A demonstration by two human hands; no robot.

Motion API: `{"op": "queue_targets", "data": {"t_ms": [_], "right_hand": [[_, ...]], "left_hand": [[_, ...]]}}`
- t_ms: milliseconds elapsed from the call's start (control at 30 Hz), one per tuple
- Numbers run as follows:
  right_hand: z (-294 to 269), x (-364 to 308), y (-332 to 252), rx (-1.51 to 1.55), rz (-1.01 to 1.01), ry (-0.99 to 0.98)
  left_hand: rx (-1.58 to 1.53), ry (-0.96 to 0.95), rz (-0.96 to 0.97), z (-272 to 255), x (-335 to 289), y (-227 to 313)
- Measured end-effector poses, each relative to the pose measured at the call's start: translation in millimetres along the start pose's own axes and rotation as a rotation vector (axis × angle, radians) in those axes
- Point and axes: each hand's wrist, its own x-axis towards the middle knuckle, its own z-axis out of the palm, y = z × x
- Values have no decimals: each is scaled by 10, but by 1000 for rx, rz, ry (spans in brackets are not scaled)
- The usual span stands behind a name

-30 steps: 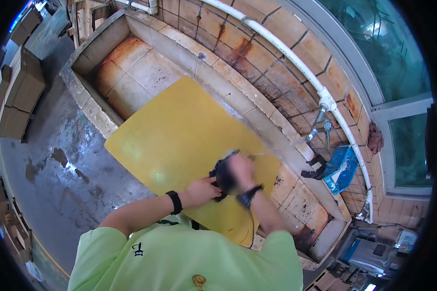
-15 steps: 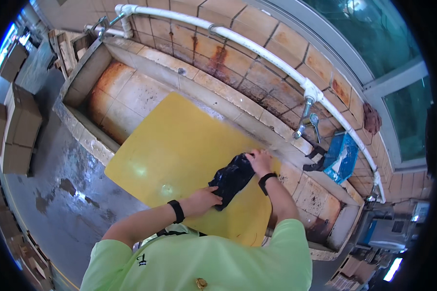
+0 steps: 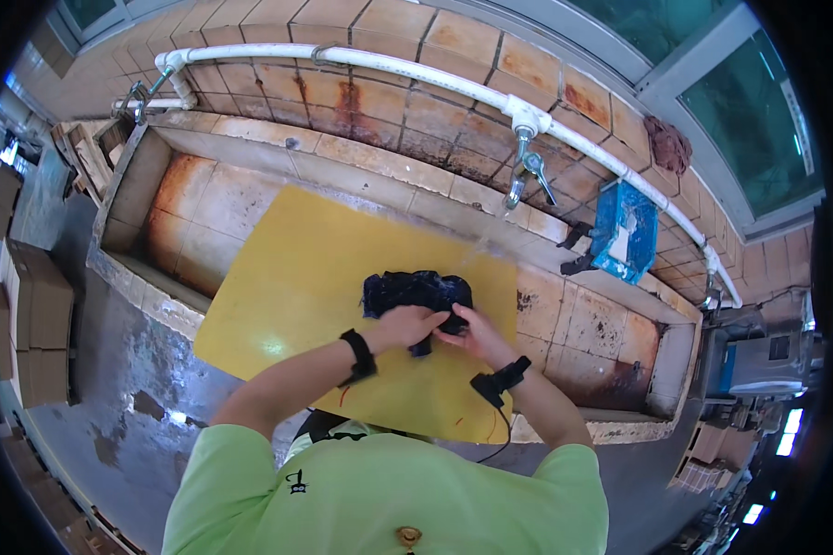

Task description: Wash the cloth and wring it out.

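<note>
A crumpled, glossy black cloth [image 3: 407,289] lies bunched on a yellow board [image 3: 278,268], which rests across a tiled trough sink [image 3: 217,199]. It looks wet, but I cannot tell what kind of item it is. My left hand [image 3: 409,326] is at the cloth's near edge, its fingers closed on the fabric and pointing right. My right hand [image 3: 478,335] meets it there, thumb and fingers pinching the cloth's near right part. The two hands almost touch. A short end of the cloth hangs toward me below my left fingers.
A white pipe [image 3: 416,76] runs along the tiled wall, with a metal tap [image 3: 525,176] behind the board. A blue plastic box [image 3: 626,231] stands on the sink's back ledge. Cardboard boxes [image 3: 42,319] are stacked on the floor at left.
The cloth has gone from stretched diagonally to bunched crosswise, slightly farther back. My hands have come together at its near edge. The head view has turned and shifted.
</note>
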Motion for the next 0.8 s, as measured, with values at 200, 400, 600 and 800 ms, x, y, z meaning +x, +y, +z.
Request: {"op": "queue_targets", "data": {"t_ms": [200,400,600,800], "right_hand": [[256,-540,72,-687,242,-457],[-198,-171,-262,-83,201,-40],[211,-71,-494,-28,-241,-83],[-614,482,-478,-1204,-439,445]], "left_hand": [[320,162,-29,474,71,-245],[377,130,236,231,42,8],[947,278,442,233,-295,730],[734,185,204,541,-478,-161]]}}
